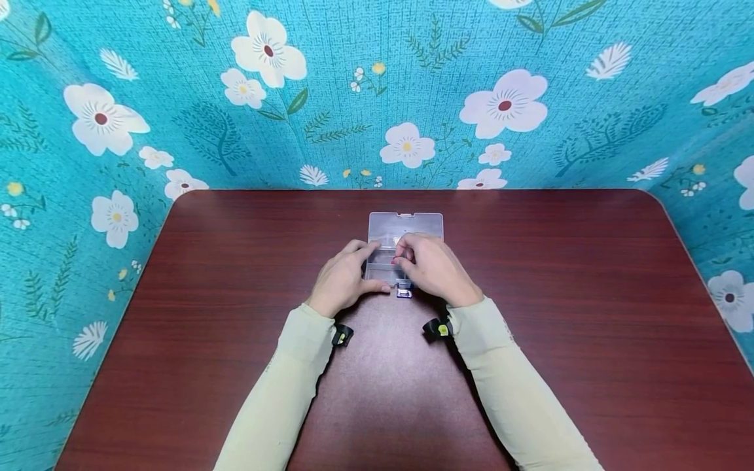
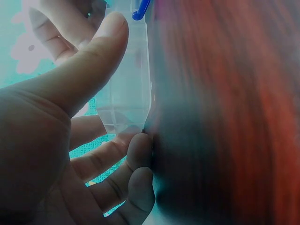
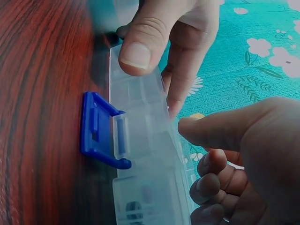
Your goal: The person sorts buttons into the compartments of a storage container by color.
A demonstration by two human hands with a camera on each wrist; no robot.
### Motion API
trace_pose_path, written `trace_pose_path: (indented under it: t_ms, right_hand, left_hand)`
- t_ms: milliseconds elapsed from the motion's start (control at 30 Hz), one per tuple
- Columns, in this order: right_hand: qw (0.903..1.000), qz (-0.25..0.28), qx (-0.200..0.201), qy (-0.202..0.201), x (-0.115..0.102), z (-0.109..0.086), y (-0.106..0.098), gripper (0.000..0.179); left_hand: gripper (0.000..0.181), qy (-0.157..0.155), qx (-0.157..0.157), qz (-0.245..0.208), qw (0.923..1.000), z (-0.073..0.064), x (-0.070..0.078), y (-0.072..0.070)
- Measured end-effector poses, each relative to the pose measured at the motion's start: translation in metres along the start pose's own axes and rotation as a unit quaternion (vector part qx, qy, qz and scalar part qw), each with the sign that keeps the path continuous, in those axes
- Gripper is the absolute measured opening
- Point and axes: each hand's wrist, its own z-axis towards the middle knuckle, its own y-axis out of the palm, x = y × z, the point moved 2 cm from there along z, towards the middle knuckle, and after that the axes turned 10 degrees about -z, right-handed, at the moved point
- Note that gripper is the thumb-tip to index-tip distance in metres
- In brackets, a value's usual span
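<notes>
A clear plastic compartment box [image 1: 379,273] lies on the table with its lid [image 1: 383,224] raised at the back. My left hand [image 1: 344,278] grips the box's left end, thumb by the front wall and fingers on the far side. A blue latch [image 3: 96,129] hangs unfastened at the front. Over the compartments, my right hand [image 1: 438,268] has its fingers bent, pinching a small red piece [image 1: 393,261] at the fingertips; most of it is hidden. A dark small item [image 3: 134,211] shows through the box wall in the right wrist view.
The dark red wood-grain table [image 1: 235,261] extends to both sides of the box. Behind and beside it hangs a turquoise flowered cloth [image 1: 347,78]. Each wrist wears a black strap [image 1: 437,329].
</notes>
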Motion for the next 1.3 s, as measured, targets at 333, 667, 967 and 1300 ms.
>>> trace_pose_path:
  t_ms: [333, 667, 967, 1300]
  right_hand:
    - [0.9999, 0.001, -0.015, 0.004, -0.0001, 0.0038, 0.0057, 0.007]
    - [0.9998, -0.001, -0.020, 0.009, 0.0001, 0.0073, 0.0085, 0.007]
    - [0.9997, -0.005, -0.023, 0.008, -0.0003, 0.0066, 0.0069, 0.003]
    - [0.9998, -0.004, -0.018, 0.012, 0.0016, 0.0041, 0.0021, 0.005]
  left_hand:
    - [0.088, 0.002, 0.000, 0.003, 1.0000, 0.0002, -0.0006, 0.0001]
    - [0.089, 0.000, -0.004, 0.003, 1.0000, 0.0008, -0.0004, -0.0004]
    - [0.089, -0.003, -0.005, -0.001, 1.0000, 0.0006, -0.0002, 0.0003]
    - [0.090, -0.002, -0.002, -0.001, 1.0000, 0.0002, -0.0007, 0.0000]
